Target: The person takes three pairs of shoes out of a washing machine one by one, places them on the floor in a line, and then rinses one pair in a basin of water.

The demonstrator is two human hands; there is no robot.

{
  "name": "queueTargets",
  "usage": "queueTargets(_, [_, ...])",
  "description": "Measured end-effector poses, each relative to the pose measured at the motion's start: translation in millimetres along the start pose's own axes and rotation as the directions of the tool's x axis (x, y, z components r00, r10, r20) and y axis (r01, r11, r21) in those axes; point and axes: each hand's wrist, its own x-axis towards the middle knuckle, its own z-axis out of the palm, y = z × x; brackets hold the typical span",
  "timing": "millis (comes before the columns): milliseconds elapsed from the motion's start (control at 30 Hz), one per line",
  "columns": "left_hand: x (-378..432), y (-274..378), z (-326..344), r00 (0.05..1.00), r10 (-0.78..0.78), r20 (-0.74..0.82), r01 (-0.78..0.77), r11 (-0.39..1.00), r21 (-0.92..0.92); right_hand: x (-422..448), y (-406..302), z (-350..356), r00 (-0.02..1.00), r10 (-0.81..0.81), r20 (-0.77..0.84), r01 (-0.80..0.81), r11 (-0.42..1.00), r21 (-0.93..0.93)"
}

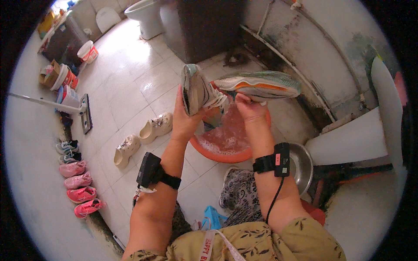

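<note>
My left hand [186,117] grips a grey running shoe [197,93] with pale laces, held upright above the left side of an orange-red plastic basin [220,158]. In my right hand [250,109] is a second running shoe [259,85], pale with an orange and white midsole, held sideways with its sole uppermost. The two shoes are apart. Below them the basin holds soapy, foamy water [225,137]; something partly hidden lies at its left side, under the laces.
Cream clogs [156,129] stand left of the basin. A metal bowl [305,169] lies right, by my forearm. Several shoes [81,194] line the left wall near a flat mop [85,114]. Buckets [88,52] stand farther back, and a toilet [148,19] at the top.
</note>
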Motion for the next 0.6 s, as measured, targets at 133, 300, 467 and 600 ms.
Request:
queueTargets(133, [1.9, 10.5, 4.4, 0.994, 0.109, 0.005, -0.109, 0.988, 0.113, -5.8, -4.9, 21.8, 0.999, 0.028, 0.044, -0.031, 0.997, 0.070])
queueTargets(300, [-1.7, 25.7, 14.3, 0.977, 0.205, 0.052, -0.210, 0.970, 0.126, -3.9, -8.2, 23.5, 0.994, -0.015, 0.106, 0.014, 1.000, 0.004])
queueTargets(467, [-2.2, 36.4, 18.5, 0.946, 0.291, 0.141, -0.313, 0.933, 0.179, -0.2, -11.4, 20.2, 0.997, 0.065, 0.048, -0.070, 0.992, 0.104])
queueTargets(600, [-4.8, 46.0, 20.7, 0.909, 0.366, 0.200, -0.411, 0.868, 0.279, -16.3, 1.0, 33.5, 0.960, -0.139, -0.242, 0.096, 0.979, -0.181])
